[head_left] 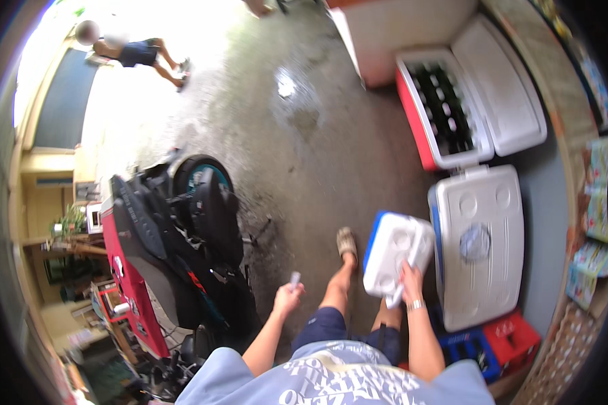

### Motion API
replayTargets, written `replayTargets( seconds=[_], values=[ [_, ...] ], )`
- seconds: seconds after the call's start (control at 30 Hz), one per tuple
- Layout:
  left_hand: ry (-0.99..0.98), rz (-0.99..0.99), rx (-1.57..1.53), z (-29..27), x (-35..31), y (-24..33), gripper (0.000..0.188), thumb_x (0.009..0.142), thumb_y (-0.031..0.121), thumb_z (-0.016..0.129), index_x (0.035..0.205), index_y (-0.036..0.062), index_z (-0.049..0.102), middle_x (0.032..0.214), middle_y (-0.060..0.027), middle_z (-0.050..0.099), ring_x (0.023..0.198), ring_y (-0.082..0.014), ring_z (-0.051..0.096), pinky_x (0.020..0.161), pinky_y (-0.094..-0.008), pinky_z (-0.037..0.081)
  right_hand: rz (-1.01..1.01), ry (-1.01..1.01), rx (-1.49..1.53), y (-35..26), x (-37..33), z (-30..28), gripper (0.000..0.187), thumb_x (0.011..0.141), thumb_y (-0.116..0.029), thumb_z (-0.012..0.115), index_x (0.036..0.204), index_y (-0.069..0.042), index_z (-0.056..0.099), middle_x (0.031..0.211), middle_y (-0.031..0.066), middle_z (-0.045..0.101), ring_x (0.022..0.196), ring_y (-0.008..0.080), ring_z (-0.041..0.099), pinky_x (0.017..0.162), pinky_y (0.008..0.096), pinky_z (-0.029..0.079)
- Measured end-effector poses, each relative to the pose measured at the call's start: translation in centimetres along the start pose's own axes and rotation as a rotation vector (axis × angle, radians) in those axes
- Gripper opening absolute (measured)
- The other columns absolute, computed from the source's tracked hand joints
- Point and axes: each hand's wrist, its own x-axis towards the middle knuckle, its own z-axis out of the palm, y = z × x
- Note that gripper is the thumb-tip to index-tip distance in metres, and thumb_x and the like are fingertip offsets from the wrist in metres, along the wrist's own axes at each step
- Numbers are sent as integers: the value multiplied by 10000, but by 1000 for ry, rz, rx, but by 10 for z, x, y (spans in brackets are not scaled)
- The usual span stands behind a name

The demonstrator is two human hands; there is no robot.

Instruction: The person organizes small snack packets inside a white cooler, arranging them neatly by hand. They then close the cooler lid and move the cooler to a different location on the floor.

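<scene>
My left hand [288, 298] is closed around a small pale object [295, 277], whose upper end sticks out above the fingers. It is too small to name. With my right hand [411, 280] I grip a small cooler [398, 246] with a white lid and blue body, at its near right edge. A whitish part [394, 297] hangs at its near side by my fingers; I cannot tell whether it is the handle. Beside it on the right stands a large cooler [483, 290] with its white lid down and a crumpled clear thing [476, 241] on top.
A red cooler [417, 125] with its white lid [496, 81] raised holds several dark bottles [446, 108]. Red [513, 341] and blue crates [469, 351] sit at the near right. A black motorcycle [182, 250] stands on the left. Further off, a person [138, 52] is on the wet concrete floor [304, 169].
</scene>
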Motion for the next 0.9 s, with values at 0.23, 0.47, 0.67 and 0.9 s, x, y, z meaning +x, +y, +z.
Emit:
replayTargets(
  seconds=[0.23,0.47,0.67,0.9],
  values=[
    [-5,-273,-74,19,-9,-60,339,956,369,626,846,53,686,539,8,525,448,-91,496,439,-254,400,-171,-39,-601,113,149,47,369,887,-298,656,1049,33,650,810,99,648,713,205,616,637,350,482],
    [-82,-191,54,62,38,-73,352,961,382,625,863,51,692,563,-3,567,505,-80,530,486,-254,417,69,15,-799,107,213,61,602,833,-395,645,1243,44,597,1206,269,633,1154,364,606,970,399,474],
    [-85,122,170,125,106,-18,380,972,393,605,899,32,695,593,-12,587,522,-94,534,503,-280,423,1,34,-849,129,228,36,594,839,-404,616,1255,19,594,1140,255,661,1091,361,636,941,411,489],
    [-214,223,88,240,172,44,307,950,339,601,973,58,723,704,-82,678,679,-180,670,663,-330,509,-463,-105,-1114,122,171,44,506,845,-129,657,1284,21,456,1223,242,491,1128,427,512,976,472,447]
  ],
)
